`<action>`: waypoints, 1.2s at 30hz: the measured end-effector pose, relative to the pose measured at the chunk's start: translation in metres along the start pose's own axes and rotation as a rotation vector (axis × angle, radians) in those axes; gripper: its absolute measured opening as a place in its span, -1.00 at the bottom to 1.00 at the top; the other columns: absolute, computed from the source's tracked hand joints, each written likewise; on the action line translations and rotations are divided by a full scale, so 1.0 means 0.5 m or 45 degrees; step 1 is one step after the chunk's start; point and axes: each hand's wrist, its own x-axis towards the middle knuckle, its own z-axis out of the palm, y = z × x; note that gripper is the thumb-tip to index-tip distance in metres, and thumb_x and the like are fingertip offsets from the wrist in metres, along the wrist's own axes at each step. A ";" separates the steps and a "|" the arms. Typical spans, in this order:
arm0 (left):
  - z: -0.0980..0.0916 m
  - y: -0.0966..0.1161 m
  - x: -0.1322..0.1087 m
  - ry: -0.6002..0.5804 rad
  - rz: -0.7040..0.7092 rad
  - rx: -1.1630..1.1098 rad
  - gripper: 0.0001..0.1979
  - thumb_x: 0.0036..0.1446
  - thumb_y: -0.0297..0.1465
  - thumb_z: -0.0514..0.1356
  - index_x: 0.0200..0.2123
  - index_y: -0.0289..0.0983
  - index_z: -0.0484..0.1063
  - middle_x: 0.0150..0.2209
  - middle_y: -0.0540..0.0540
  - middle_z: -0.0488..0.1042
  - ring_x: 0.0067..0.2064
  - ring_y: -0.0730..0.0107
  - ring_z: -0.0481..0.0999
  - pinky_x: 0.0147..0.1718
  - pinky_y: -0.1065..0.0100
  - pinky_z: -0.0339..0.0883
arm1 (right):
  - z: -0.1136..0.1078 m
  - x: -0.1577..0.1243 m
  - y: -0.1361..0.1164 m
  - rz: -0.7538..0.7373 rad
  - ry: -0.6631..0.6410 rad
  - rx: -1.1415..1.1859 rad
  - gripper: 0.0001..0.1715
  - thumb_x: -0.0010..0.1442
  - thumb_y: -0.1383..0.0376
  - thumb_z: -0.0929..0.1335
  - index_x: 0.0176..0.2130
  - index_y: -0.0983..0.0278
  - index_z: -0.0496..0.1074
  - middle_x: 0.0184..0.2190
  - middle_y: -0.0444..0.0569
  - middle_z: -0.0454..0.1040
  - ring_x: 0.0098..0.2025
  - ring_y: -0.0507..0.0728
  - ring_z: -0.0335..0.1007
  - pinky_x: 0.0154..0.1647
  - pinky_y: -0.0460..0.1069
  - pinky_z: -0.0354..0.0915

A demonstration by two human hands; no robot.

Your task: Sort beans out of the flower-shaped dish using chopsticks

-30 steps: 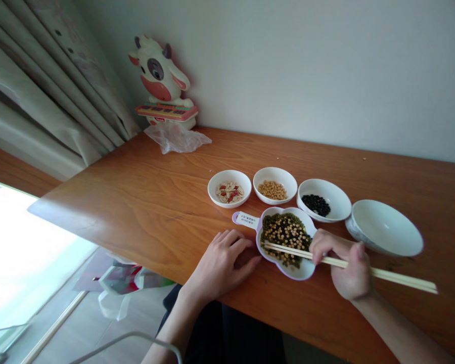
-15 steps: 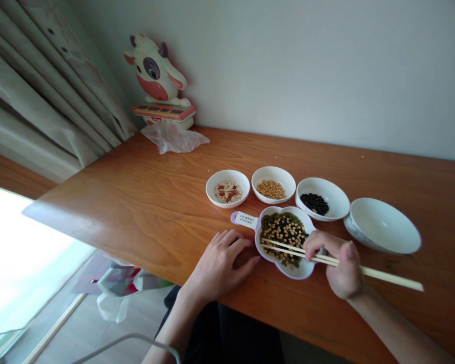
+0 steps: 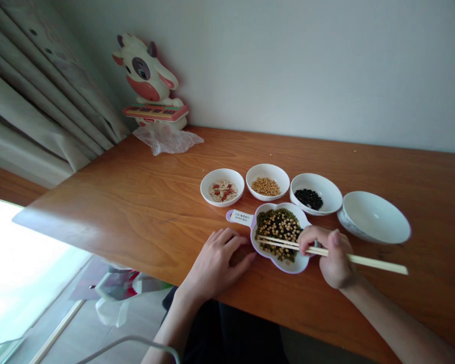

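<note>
Wooden table [image 3: 136,202] carries a flower-shaped dish [image 3: 288,265] of mixed beans. Chopsticks [image 3: 364,259] are gripped by the closed right hand [image 3: 331,255]; the left hand [image 3: 216,260] lies flat, fingers spread, holding nothing.

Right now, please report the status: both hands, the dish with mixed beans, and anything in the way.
Right hand grips chopsticks, tips over mixed-bean dish. Left hand flat on table, beside dish. Nothing in between.
</note>
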 end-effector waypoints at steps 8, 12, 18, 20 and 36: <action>-0.001 0.001 0.000 -0.010 -0.001 0.003 -0.86 0.42 -0.26 0.31 -0.03 -0.15 0.54 -0.08 -0.12 0.57 -0.07 0.15 0.56 0.00 0.09 0.45 | -0.002 -0.005 0.008 0.002 0.058 0.024 -0.12 0.51 -0.22 0.04 -0.47 0.10 0.57 -0.53 0.00 0.49 -0.46 0.20 0.40 -0.44 0.14 0.24; -0.001 0.001 0.001 -0.014 -0.008 0.003 -0.85 0.41 -0.26 0.31 -0.03 -0.16 0.54 -0.09 -0.11 0.56 -0.07 0.16 0.56 0.00 0.10 0.45 | -0.002 -0.005 0.007 -0.012 0.075 0.077 -0.10 0.53 -0.19 0.02 -0.47 0.13 0.58 -0.53 0.00 0.50 -0.46 0.19 0.42 -0.42 0.13 0.26; 0.000 0.001 0.000 -0.016 -0.008 0.008 -0.85 0.41 -0.26 0.31 -0.04 -0.16 0.54 -0.09 -0.11 0.55 -0.08 0.15 0.56 -0.01 0.11 0.45 | -0.005 0.010 -0.007 -0.123 0.131 0.139 -0.10 0.56 -0.14 0.04 -0.49 0.15 0.59 -0.60 -0.01 0.48 -0.49 0.17 0.39 -0.41 0.11 0.25; -0.001 0.001 0.000 -0.022 -0.005 0.008 -0.85 0.42 -0.26 0.31 -0.03 -0.16 0.54 -0.09 -0.11 0.55 -0.08 0.15 0.55 -0.01 0.11 0.44 | -0.015 0.028 -0.026 -0.187 0.165 0.163 -0.12 0.54 -0.17 0.08 -0.49 0.13 0.61 -0.62 -0.02 0.49 -0.49 0.17 0.37 -0.39 0.12 0.26; -0.010 0.005 -0.006 0.255 0.274 0.097 -0.84 0.42 -0.41 0.29 0.03 -0.14 0.53 -0.06 -0.11 0.58 -0.07 0.22 0.56 -0.02 0.15 0.47 | -0.081 0.272 -0.163 -0.142 0.092 -0.314 -0.12 0.48 -0.30 0.07 -0.48 0.16 0.51 -0.57 -0.04 0.48 -0.47 0.13 0.42 -0.36 0.07 0.29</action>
